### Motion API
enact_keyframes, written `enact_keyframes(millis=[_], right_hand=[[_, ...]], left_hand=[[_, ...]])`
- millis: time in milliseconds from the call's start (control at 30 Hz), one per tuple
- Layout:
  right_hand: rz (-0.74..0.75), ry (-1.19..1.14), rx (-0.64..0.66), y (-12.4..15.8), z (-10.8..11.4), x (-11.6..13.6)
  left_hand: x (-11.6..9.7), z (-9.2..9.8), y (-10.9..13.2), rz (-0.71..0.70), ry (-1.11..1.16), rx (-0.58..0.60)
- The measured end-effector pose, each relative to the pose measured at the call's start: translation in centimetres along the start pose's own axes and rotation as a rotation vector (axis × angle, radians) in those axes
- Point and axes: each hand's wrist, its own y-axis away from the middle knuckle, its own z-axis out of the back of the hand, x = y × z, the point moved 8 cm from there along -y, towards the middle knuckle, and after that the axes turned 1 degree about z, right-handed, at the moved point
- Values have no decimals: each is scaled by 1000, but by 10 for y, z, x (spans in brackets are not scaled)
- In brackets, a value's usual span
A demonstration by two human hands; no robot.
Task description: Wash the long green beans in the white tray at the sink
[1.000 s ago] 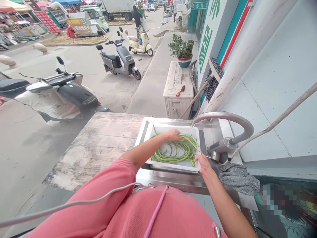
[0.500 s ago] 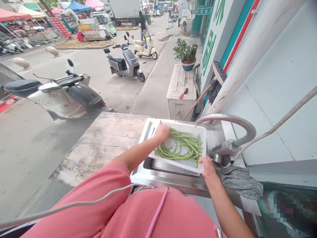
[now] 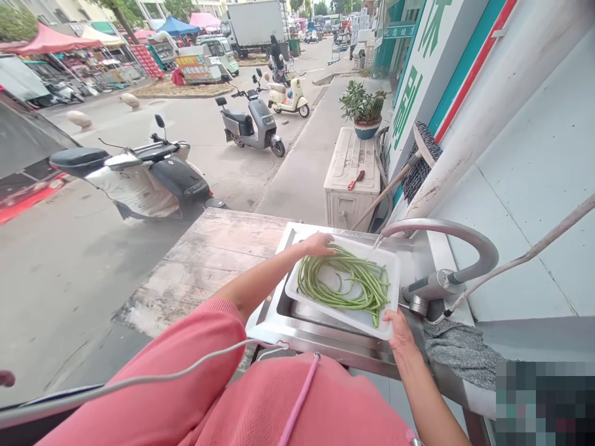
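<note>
A white plastic tray (image 3: 394,275) full of long green beans (image 3: 372,285) rests tilted over the steel sink (image 3: 297,310). My right hand (image 3: 398,327) is closed on its near right corner, thumb on the rim. At the far left part, my left hand (image 3: 320,244) reaches over the rim with fingers stretched out above the beans, touching or nearly touching them; its fingertips are partly hidden. From the curved faucet (image 3: 446,230), a thin stream of water runs into the tray's far side. The beans lie in a loose coil around a bare patch of the tray's bottom.
Left of the sink is a worn wooden board (image 3: 186,266). A grey cloth (image 3: 460,350) lies by the faucet base. Beyond stand a white box (image 3: 352,161) with a potted plant (image 3: 367,124), a mop (image 3: 413,162), and parked scooters (image 3: 253,124). A pale cable crosses my body.
My left hand has loosened from a closed shape at the tray's left part to outstretched fingers over the beans. My right hand keeps its corner hold. The whole view has shifted.
</note>
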Motion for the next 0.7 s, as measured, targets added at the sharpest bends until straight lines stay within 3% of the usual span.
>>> enact_keyframes(millis=[100, 167, 267, 400, 600, 700], right_hand=[[-2, -55, 4, -6, 0, 5], [5, -87, 5, -10, -1, 9], [12, -121, -4, -12, -2, 9], [-23, -148, -5, -14, -1, -3], [-129, -174, 43, -19, -3, -29], [-111, -201, 86, -20, -8, -29]], left_hand=[[-7, 18, 20, -33, 12, -154], [-4, 27, 40, 1, 62, -340], [6, 26, 67, 83, 220, -529], [2, 25, 78, -42, 423, -551], [14, 27, 75, 243, 211, -382], [21, 29, 66, 329, 352, -296]])
